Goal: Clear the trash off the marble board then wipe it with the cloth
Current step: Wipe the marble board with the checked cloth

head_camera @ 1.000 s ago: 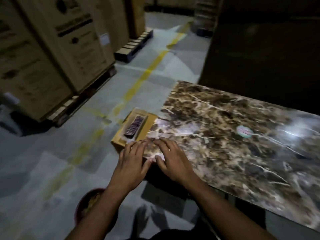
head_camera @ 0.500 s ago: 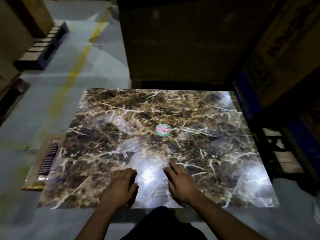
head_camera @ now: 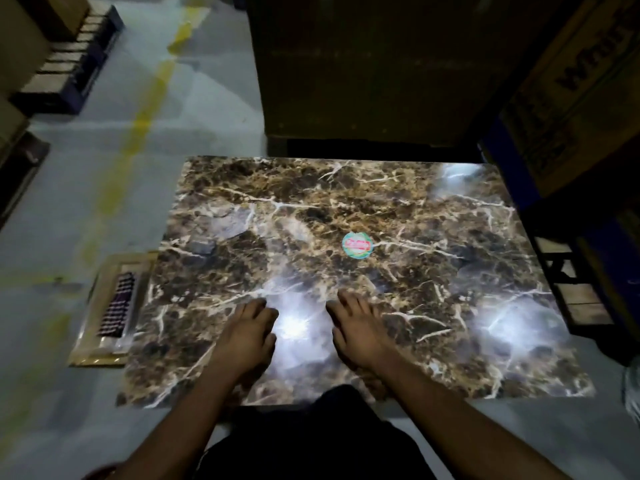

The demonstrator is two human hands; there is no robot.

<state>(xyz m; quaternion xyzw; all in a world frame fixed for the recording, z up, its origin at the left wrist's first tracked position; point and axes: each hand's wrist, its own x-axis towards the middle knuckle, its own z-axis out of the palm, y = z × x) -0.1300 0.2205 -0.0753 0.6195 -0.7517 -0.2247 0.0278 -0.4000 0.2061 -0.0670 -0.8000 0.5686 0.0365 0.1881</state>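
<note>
Item: brown-and-gold veined polished marble board (head_camera: 346,209), rectangular, lying flat on the grey concrete floor (head_camera: 207,98).

Change since a second ago: view swung from the board's left corner to square over its near edge; both hands shifted from that corner to the near middle. Meaning, as a judgement: position taken for working across the whole surface; clearing seemingly done or nearly so, since no loose trash shows on the marble.

Left hand (head_camera: 247,336): palm down on the board, fingers together and slightly bent, holding nothing.
Right hand (head_camera: 356,329): palm down on the board, fingers straight and slightly spread, holding nothing.

Fixed mark: round green-and-red sticker (head_camera: 357,244) near the board's centre, flat, apart from both hands.

Cloth: not identifiable; wiping not yet begun.

Container: shallow tan cardboard tray (head_camera: 93,355) on the floor, touching the board's left edge. Contents: dark ridged oblong object (head_camera: 117,306), kind unclear.
</note>
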